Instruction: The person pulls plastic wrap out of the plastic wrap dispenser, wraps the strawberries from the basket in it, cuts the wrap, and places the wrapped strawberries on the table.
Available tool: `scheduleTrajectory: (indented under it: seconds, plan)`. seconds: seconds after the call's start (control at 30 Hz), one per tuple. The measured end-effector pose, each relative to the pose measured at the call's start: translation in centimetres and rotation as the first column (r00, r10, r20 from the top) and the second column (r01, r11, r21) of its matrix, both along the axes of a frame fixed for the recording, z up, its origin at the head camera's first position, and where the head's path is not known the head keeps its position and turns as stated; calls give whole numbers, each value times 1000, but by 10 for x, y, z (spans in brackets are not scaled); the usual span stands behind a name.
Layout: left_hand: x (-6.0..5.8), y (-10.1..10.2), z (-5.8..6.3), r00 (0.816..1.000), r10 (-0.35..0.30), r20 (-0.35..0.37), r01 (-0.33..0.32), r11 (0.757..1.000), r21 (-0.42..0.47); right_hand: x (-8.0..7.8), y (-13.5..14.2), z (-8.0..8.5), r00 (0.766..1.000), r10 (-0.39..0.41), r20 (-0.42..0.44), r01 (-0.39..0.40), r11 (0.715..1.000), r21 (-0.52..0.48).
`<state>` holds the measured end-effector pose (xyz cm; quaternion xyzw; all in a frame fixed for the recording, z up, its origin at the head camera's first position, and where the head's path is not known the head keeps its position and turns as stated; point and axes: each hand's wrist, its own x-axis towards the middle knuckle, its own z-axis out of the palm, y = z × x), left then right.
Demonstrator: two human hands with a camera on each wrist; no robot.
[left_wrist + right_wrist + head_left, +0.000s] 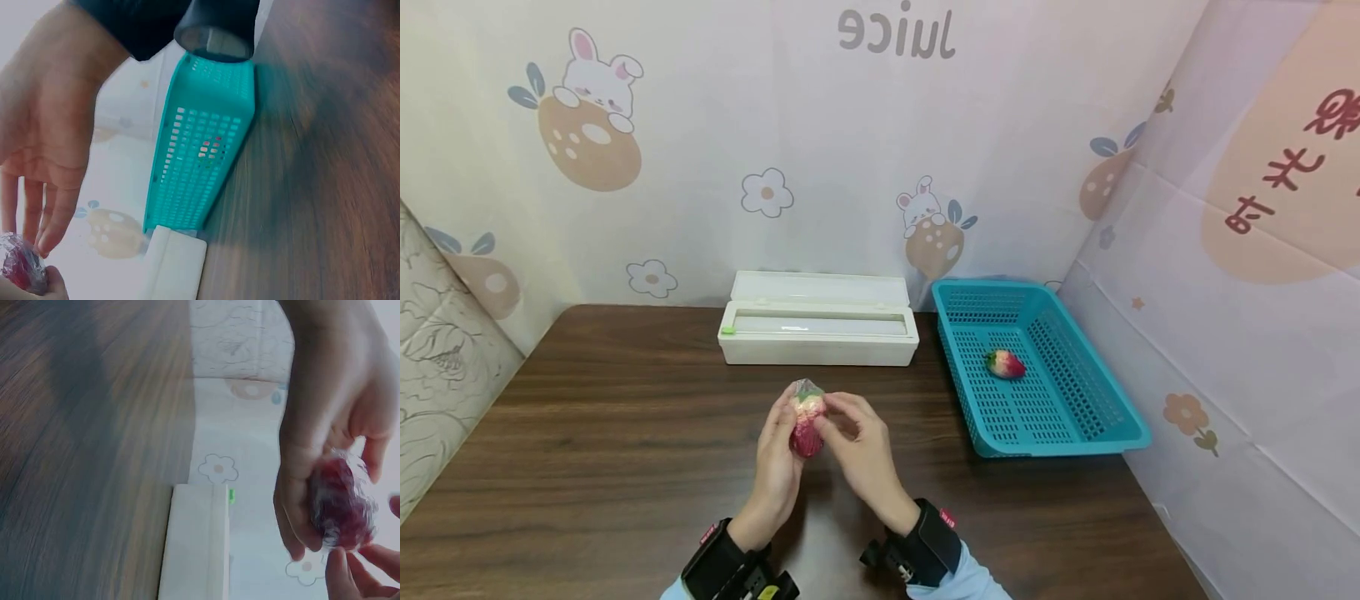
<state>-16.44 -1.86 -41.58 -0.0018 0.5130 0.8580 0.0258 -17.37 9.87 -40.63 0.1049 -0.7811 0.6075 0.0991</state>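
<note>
A red strawberry [807, 423] in clear, crinkled cling film is held above the table in the middle of the head view. My left hand [777, 467] grips it from the left, with fingers curled round its side. From the other side my right hand [867, 454] pinches the film at the strawberry, thumb and fingertips on it. In the right wrist view the wrapped strawberry [342, 500] sits in the left hand [337, 394]. At the lower left of the left wrist view, the wrapped strawberry [22, 265] shows only partly, below the right hand [53, 119].
A white cling film dispenser [820, 348] stands at the back of the brown wooden table [587, 467], its lid raised. To its right, a blue-green plastic basket [1060, 447] contains one strawberry [1004, 364]. Printed cloth walls [700, 150] enclose the table's back and right.
</note>
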Motion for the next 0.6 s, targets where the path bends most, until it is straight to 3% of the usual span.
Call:
scheduleTrajectory:
  seconds: [0.2,0.37,0.6]
  plan:
    - [0,-1,-3,999,-33,17,33,999,-11,-1,-6,-7,1000,6,-28,-4,997,83]
    - [-2,-4,-7,998,-57,12,58,998,-26,-2,-7,-11,1000,-7,3,7,999,36]
    - [-1,-11,-12,998,-56,26,58,995,-76,-2,-7,-17,997,57,44,-56,998,-25]
